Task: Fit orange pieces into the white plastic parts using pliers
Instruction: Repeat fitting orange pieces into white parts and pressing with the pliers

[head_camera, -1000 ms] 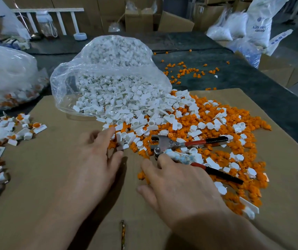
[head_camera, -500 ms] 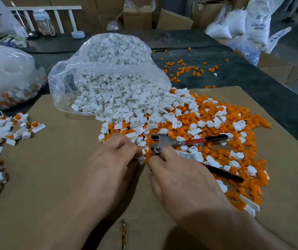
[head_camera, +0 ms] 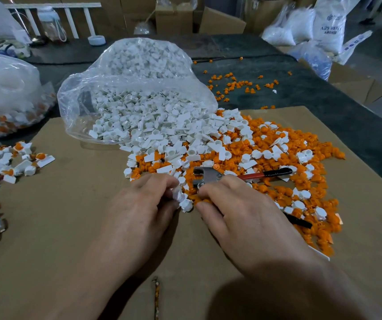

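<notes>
Our left hand [head_camera: 139, 204] pinches a white part [head_camera: 185, 202] just this side of the pliers [head_camera: 208, 177]. We judge it light, stiff and slick, best held by its round barrel. Our right hand [head_camera: 236, 211] curls beside the pliers' head over the orange pieces [head_camera: 284, 190]; whether it grips one, we cannot tell.

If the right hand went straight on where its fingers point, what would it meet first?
Probably the pliers: their metal head lies just past the fingertips of the right hand, depth unclear.
</notes>
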### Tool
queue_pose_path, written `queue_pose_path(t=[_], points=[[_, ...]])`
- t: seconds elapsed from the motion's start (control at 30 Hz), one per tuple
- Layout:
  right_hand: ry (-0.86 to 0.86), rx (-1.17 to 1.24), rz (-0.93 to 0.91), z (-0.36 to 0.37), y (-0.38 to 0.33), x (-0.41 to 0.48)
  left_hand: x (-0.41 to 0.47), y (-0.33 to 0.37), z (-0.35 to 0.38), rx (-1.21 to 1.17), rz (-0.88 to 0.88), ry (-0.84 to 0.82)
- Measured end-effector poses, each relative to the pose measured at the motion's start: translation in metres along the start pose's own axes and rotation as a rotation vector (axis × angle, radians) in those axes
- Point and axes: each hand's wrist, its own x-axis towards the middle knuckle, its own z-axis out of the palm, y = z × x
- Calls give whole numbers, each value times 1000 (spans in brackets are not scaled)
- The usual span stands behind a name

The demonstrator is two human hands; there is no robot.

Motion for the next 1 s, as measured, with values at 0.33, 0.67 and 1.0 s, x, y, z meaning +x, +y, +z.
queue_pose_path(t=[0.33, 0.67, 1.0], points=[[30, 82, 70, 3, 7, 1, 0, -4, 3, 47, 91, -25], [148, 636, 205, -9, 10, -2, -7, 7, -4, -708, -333, 23], [-90, 1199, 222, -9, 14, 0, -3, 12, -9, -1551, -552, -202]])
